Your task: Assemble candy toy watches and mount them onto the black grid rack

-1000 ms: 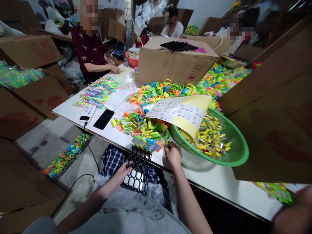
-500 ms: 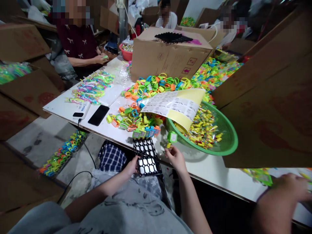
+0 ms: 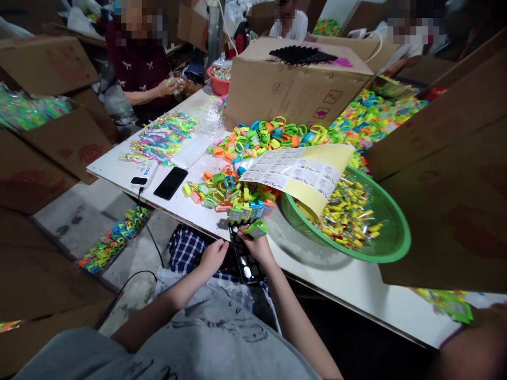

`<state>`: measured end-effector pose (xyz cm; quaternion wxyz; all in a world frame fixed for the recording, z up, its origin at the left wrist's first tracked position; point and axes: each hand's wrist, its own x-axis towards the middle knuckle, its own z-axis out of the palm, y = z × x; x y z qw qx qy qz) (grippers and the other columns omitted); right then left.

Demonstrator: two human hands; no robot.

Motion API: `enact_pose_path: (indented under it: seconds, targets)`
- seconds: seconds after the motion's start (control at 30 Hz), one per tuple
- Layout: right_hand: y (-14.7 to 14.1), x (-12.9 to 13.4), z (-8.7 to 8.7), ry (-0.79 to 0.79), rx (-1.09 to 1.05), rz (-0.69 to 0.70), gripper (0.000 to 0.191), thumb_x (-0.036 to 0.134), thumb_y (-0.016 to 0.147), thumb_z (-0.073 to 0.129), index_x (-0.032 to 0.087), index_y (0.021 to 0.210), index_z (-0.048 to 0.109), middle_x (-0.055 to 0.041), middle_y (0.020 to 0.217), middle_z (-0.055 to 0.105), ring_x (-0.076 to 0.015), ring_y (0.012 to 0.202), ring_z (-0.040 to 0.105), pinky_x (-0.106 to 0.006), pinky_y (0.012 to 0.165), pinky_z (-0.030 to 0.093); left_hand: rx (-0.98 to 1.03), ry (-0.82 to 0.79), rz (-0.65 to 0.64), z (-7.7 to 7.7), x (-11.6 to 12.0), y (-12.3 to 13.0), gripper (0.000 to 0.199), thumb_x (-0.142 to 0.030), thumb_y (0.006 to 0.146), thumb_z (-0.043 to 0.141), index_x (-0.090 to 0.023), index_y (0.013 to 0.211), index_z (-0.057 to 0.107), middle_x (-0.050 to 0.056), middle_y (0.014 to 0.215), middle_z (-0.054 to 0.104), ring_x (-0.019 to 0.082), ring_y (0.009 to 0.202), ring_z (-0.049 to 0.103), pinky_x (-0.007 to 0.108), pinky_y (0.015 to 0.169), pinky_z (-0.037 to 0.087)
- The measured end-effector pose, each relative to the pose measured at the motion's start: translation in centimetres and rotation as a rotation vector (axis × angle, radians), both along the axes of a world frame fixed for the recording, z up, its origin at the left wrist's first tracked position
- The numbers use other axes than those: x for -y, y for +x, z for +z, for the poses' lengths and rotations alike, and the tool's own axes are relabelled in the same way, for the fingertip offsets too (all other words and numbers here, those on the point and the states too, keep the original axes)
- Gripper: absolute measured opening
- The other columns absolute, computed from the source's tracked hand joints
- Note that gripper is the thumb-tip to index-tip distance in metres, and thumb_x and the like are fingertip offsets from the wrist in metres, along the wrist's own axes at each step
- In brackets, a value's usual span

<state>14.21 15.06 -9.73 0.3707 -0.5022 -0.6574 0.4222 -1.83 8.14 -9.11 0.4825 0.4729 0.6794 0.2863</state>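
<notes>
My right hand pinches a green toy watch above the far part of a black grid tray. The tray, with white pieces in its cells, lies tilted at the table's edge over my lap, partly covered by that hand. To its left is my left hand, closed with fingers curled inward; what it holds, if anything, is hidden. Just beyond the tray stands a row of toy watches in green, yellow, blue and orange. Behind them spreads a pile of loose toy watches.
A green basket of yellow wrapped pieces stands right, with a sticker sheet over its rim. A phone, a cabled white device and a large carton are on the table. Co-workers sit beyond; a blurred arm is at lower right.
My right hand has carried the green toy watch left, over the tray. My left hand has come off the tray's left edge, and the tray has tilted. The view has shifted slightly.
</notes>
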Motion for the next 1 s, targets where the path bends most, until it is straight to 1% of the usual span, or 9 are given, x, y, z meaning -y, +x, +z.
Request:
enact_pose_path:
  seconds: [0.07, 0.13, 0.2, 0.3, 0.47, 0.6, 0.77, 0.9, 1.0]
  targets:
    - [-0.5, -0.5, -0.3, 0.020, 0.030, 0.045, 0.019, 0.036, 0.075, 0.059, 0.020, 0.083, 0.066, -0.0069, 0.088, 0.069, -0.0237, 0.086, 0.063, -0.038, 0.082, 0.048, -0.076, 0.080, 0.025, 0.7, -0.4, -0.3, 0.021, -0.038, 0.085, 0.045, -0.020, 0.078, 0.053, -0.005, 0.064, 0.047, 0.012, 0.062, 0.045, 0.023, 0.061, 0.032]
    - [-0.7, -0.8, -0.3, 0.027, 0.064, 0.084, 0.017, 0.033, 0.076, 0.058, 0.020, 0.084, 0.066, -0.0066, 0.090, 0.069, -0.0236, 0.087, 0.063, -0.038, 0.082, 0.048, -0.151, 0.156, -0.001, 1.0, -1.0, -0.3, 0.018, -0.035, 0.084, 0.048, -0.021, 0.094, 0.054, -0.005, 0.067, 0.048, 0.012, 0.063, 0.047, 0.023, 0.061, 0.033]
    - [-0.7, -0.8, -0.2, 0.032, 0.091, 0.122, 0.016, 0.031, 0.077, 0.058, 0.021, 0.085, 0.067, -0.0066, 0.091, 0.070, -0.0239, 0.089, 0.063, -0.038, 0.082, 0.047, -0.222, 0.205, -0.067, 1.1, -1.6, -0.2, 0.028, -0.033, 0.083, 0.050, -0.022, 0.108, 0.052, -0.004, 0.069, 0.050, 0.013, 0.065, 0.050, 0.022, 0.060, 0.033]
    - [-0.7, -0.7, -0.1, 0.055, 0.114, 0.182, 0.015, 0.026, 0.078, 0.056, 0.021, 0.088, 0.067, -0.0068, 0.093, 0.070, -0.0236, 0.091, 0.063, -0.038, 0.083, 0.047, -0.319, 0.178, -0.161, 0.9, -2.3, 0.0, 0.039, -0.033, 0.082, 0.053, -0.022, 0.119, 0.050, -0.003, 0.071, 0.055, 0.014, 0.066, 0.053, 0.022, 0.056, 0.033]
    - [-1.1, -0.3, 0.0, 0.164, 0.251, 0.248, 0.018, 0.018, 0.081, 0.051, 0.018, 0.090, 0.067, -0.0096, 0.091, 0.068, -0.0226, 0.085, 0.062, -0.036, 0.078, 0.049, -0.440, 0.129, -0.224, 0.7, -2.8, 0.0, 0.034, -0.028, 0.081, 0.054, -0.022, 0.115, 0.054, 0.003, 0.083, 0.065, 0.018, 0.074, 0.060, 0.024, 0.060, 0.036]
    - [-1.3, 0.1, -0.1, 0.245, 0.326, 0.284, 0.023, 0.011, 0.077, 0.050, 0.018, 0.093, 0.065, -0.0106, 0.096, 0.064, -0.0236, 0.092, 0.058, -0.039, 0.084, 0.047, -0.491, 0.113, -0.234, 0.8, -3.0, 0.0, 0.031, -0.023, 0.081, 0.054, -0.021, 0.112, 0.056, 0.007, 0.098, 0.068, 0.023, 0.089, 0.063, 0.027, 0.068, 0.040]
    - [-1.6, 0.2, -0.2, 0.299, 0.338, 0.315, 0.025, 0.007, 0.075, 0.049, 0.017, 0.093, 0.063, -0.0109, 0.093, 0.062, -0.0241, 0.091, 0.056, -0.040, 0.084, 0.047, -0.525, 0.132, -0.258, 0.9, -3.1, -0.1, 0.030, -0.019, 0.079, 0.054, -0.022, 0.109, 0.057, 0.008, 0.100, 0.068, 0.025, 0.090, 0.063, 0.030, 0.074, 0.042]
    - [-2.0, 0.0, 0.0, 0.316, 0.341, 0.327, 0.024, 0.005, 0.076, 0.046, 0.016, 0.089, 0.063, -0.0120, 0.091, 0.062, -0.0238, 0.089, 0.056, -0.038, 0.082, 0.048, -0.520, 0.171, -0.272, 0.9, -3.2, -0.3, 0.026, -0.020, 0.080, 0.053, -0.022, 0.106, 0.058, 0.009, 0.101, 0.067, 0.026, 0.090, 0.063, 0.031, 0.076, 0.042]
    - [-2.1, -0.2, -0.2, 0.300, 0.347, 0.306, 0.022, 0.005, 0.075, 0.047, 0.016, 0.085, 0.063, -0.0107, 0.089, 0.063, -0.0230, 0.087, 0.057, -0.037, 0.080, 0.048, -0.498, 0.219, -0.277, 1.0, -3.2, -0.4, 0.025, -0.022, 0.080, 0.054, -0.021, 0.104, 0.059, 0.009, 0.096, 0.067, 0.025, 0.088, 0.063, 0.032, 0.075, 0.043]
